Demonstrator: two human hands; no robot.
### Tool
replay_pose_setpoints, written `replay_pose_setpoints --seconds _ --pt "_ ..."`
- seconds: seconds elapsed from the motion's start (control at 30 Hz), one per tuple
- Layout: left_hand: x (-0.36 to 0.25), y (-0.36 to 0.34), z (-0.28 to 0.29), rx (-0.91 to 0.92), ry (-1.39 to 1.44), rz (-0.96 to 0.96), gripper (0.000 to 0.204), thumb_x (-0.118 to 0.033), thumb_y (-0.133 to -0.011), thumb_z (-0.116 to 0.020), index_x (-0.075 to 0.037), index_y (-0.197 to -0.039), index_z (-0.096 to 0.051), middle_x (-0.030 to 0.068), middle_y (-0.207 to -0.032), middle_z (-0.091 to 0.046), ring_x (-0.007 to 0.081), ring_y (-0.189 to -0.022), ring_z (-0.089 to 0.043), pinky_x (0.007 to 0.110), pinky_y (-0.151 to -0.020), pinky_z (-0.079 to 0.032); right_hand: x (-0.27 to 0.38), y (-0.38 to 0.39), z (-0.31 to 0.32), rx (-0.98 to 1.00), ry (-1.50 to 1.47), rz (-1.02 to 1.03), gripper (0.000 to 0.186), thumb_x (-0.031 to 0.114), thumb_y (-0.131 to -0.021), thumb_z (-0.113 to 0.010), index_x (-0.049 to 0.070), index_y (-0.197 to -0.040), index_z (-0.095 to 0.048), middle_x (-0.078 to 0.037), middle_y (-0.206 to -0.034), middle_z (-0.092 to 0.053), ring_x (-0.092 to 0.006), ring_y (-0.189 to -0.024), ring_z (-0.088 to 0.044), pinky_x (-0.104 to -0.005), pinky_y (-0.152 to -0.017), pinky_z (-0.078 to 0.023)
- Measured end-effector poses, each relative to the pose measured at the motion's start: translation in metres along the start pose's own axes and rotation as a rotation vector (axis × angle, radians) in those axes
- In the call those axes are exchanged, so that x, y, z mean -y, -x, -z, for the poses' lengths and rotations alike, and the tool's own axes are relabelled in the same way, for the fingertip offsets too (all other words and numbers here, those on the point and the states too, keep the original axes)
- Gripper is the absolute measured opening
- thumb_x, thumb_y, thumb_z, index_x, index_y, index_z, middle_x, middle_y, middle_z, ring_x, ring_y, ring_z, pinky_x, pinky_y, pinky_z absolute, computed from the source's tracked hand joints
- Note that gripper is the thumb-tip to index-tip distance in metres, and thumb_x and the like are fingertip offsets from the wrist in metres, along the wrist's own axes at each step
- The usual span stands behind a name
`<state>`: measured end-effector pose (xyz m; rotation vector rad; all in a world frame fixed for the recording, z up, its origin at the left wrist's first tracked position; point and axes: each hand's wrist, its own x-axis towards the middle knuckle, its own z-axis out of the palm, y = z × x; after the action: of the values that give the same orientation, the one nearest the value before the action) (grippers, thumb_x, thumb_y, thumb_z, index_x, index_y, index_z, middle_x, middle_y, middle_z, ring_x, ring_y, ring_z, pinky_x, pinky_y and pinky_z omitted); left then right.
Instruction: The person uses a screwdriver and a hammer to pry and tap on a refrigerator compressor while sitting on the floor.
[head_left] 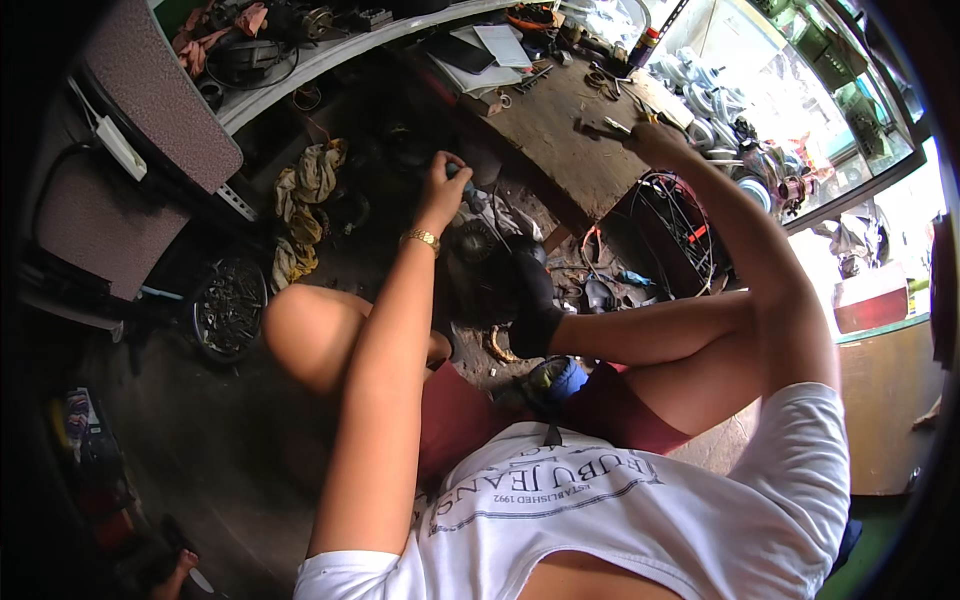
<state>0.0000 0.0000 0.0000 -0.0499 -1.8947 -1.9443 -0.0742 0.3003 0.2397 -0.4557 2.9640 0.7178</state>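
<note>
My left hand (443, 190), with a gold band at the wrist, is closed in front of me above the dim floor. A slim bluish thing (469, 194) shows at its fingers, its kind too dark to tell. Just below it lies a round, dark ribbed part (470, 241), next to a pale rag (510, 216) and my dark-covered foot (533, 300). My right hand (660, 146) is raised over the wooden bench and closed around a hammer (598, 130), whose head points left. Most of its handle is hidden by the fist.
The wooden bench (560, 140) carries papers, a dark flat device (458, 53) and small tools. Metal parts crowd the glass case (715, 90) at right. A basket of small parts (229, 310), a stained yellowish cloth (310, 185) and a chair (160, 110) stand left. Wires (690, 235) hang under the bench.
</note>
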Motion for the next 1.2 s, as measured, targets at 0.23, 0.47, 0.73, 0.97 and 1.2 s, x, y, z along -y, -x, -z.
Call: replay_pose_setpoints --seconds 0.23,0.47,0.73,0.97,1.2 --pt "-0.021 0.04 0.108 0.066 0.071 0.359 0.027 -0.009 -0.08 -0.063 -0.01 -0.102 -0.048 0.0024 -0.092 -0.061 0.0114 -0.082 -0.058 0.028 -0.074 -0.048 0.119 0.08 -0.015 0.098 -1.222 0.147 0.029 0.031 -0.092 -0.048 0.005 -0.095 -0.06 -0.003 -0.061 -0.043 -0.0073 -0.056 -0.042 -0.0275 -0.052 -0.04" --pt "0.021 0.066 0.075 0.177 0.192 0.431 0.041 -0.004 -0.081 -0.065 -0.012 -0.116 -0.045 0.0028 -0.098 -0.062 0.0106 -0.091 -0.058 0.026 -0.081 -0.045 0.17 0.128 -0.145 0.2 -1.35 0.009 0.042 0.036 -0.091 -0.056 -0.004 -0.099 -0.057 -0.01 -0.071 -0.056 -0.0152 -0.066 -0.05 -0.0332 -0.062 -0.043" --pt "0.006 0.069 0.042 0.188 0.385 0.335 0.026 0.002 -0.079 -0.064 -0.008 -0.1 -0.052 0.0009 -0.088 -0.059 0.0126 -0.086 -0.06 0.025 -0.08 -0.046 0.137 0.11 -0.083 0.05 -1.162 0.135 0.028 0.028 -0.092 -0.054 0.001 -0.095 -0.057 -0.008 -0.065 -0.05 -0.0137 -0.062 -0.047 -0.0325 -0.058 -0.04" --pt "0.008 0.066 0.025 0.219 0.272 0.274 0.013 -0.009 -0.082 -0.063 -0.007 -0.091 -0.054 0.0008 -0.081 -0.059 0.011 -0.08 -0.058 0.026 -0.076 -0.045 0.136 0.087 -0.049 -0.091 -1.211 0.183 0.033 0.032 -0.094 -0.051 0.001 -0.099 -0.057 -0.006 -0.062 -0.05 -0.0136 -0.059 -0.048 -0.0326 -0.056 -0.04" --pt "0.024 0.059 0.061 -0.161 0.292 0.496 0.017 -0.024 -0.086 -0.058 -0.007 -0.082 -0.059 0.0032 -0.072 -0.064 0.0095 -0.068 -0.059 0.024 -0.062 -0.046 0.196 0.147 -0.188 0.274 -1.873 -0.268 0.032 0.022 -0.095 -0.052 0.002 -0.12 -0.047 0.004 -0.063 -0.042 -0.0047 -0.054 -0.038 -0.0228 -0.045 -0.029"
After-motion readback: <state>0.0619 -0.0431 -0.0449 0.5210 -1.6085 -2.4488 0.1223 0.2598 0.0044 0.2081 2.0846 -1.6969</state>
